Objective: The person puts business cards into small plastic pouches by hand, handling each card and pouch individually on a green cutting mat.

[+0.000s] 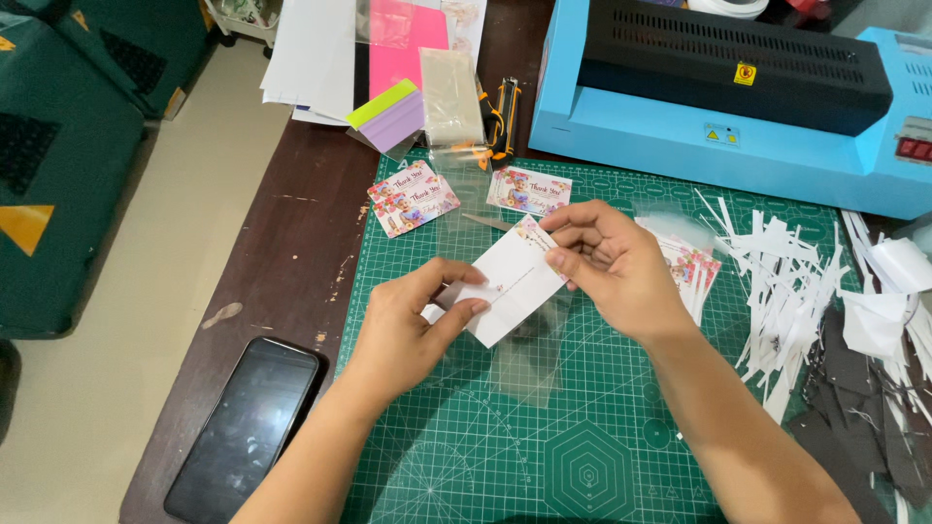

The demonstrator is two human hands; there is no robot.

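Left hand [413, 325]: fingers pinched on the near-left corner of a small white card [507, 284], thumb on top, other fingers beneath.
Right hand [607, 262]: fingers closed on the far-right corner of the same card, where a floral print shows at the edge.
Card: held just above the green cutting mat [544, 446], near the mat's middle, tilted with its blank back facing up.
Clear sleeve [529, 354]: a thin transparent film lies under and just near of the card; whether the card is partly inside it I cannot tell.
Handling: the card looks light and fairly stiff, likely to bend or crease if squeezed mid-span; gripping by opposite corners, as both hands do, seems safest. The film looks limp, slippery and prone to cling, best taken by an open edge.
Far left of mat: printed floral cards [413, 197] fanned in a small stack, another stack [529, 189] just right of it.
Right of the hands: more floral cards [691, 267] partly hidden behind the right hand, then a heap of white paper trimmings [786, 281] and dark scraps.
Far side: blue laminator [723, 92]; a utility knife [505, 116], a packet of clear sleeves [451, 97] and a squeegee with a yellow-green edge [388, 116] left of it.
Bench: dark wooden bench [291, 243] with a black smartphone [245, 427], screen off, near left.
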